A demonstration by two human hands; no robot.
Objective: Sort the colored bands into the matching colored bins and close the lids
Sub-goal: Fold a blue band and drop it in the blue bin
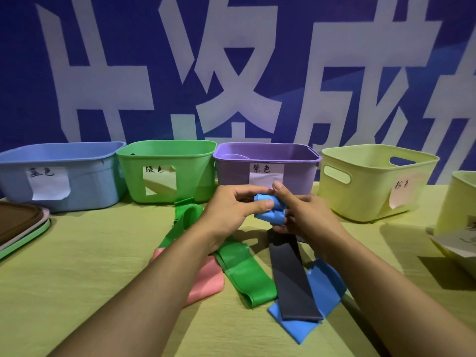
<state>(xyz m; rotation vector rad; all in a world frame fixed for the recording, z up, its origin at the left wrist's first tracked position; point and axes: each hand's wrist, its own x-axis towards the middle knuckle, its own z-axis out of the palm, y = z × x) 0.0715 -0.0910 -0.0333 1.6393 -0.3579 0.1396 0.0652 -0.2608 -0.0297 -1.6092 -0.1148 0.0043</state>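
Bands are mostly unsorted: both hands, left hand (pixel 231 204) and right hand (pixel 301 215), pinch a bunched blue band (pixel 270 210) above the surface (pixel 90 279), while green, pink, dark and blue ones lie near, bins open.

Bins: 5 – blue (pixel 59 173), green (pixel 167 171), purple (pixel 265 168), two yellow (pixel 373 181) (pixel 458 202). Bands: 2 blue (pixel 270 212) (pixel 319 292), 2 green (pixel 180 220) (pixel 244 274), 1 pink (pixel 206 279), 1 dark grey (pixel 291 274). Lids: one stack (pixel 20 225).
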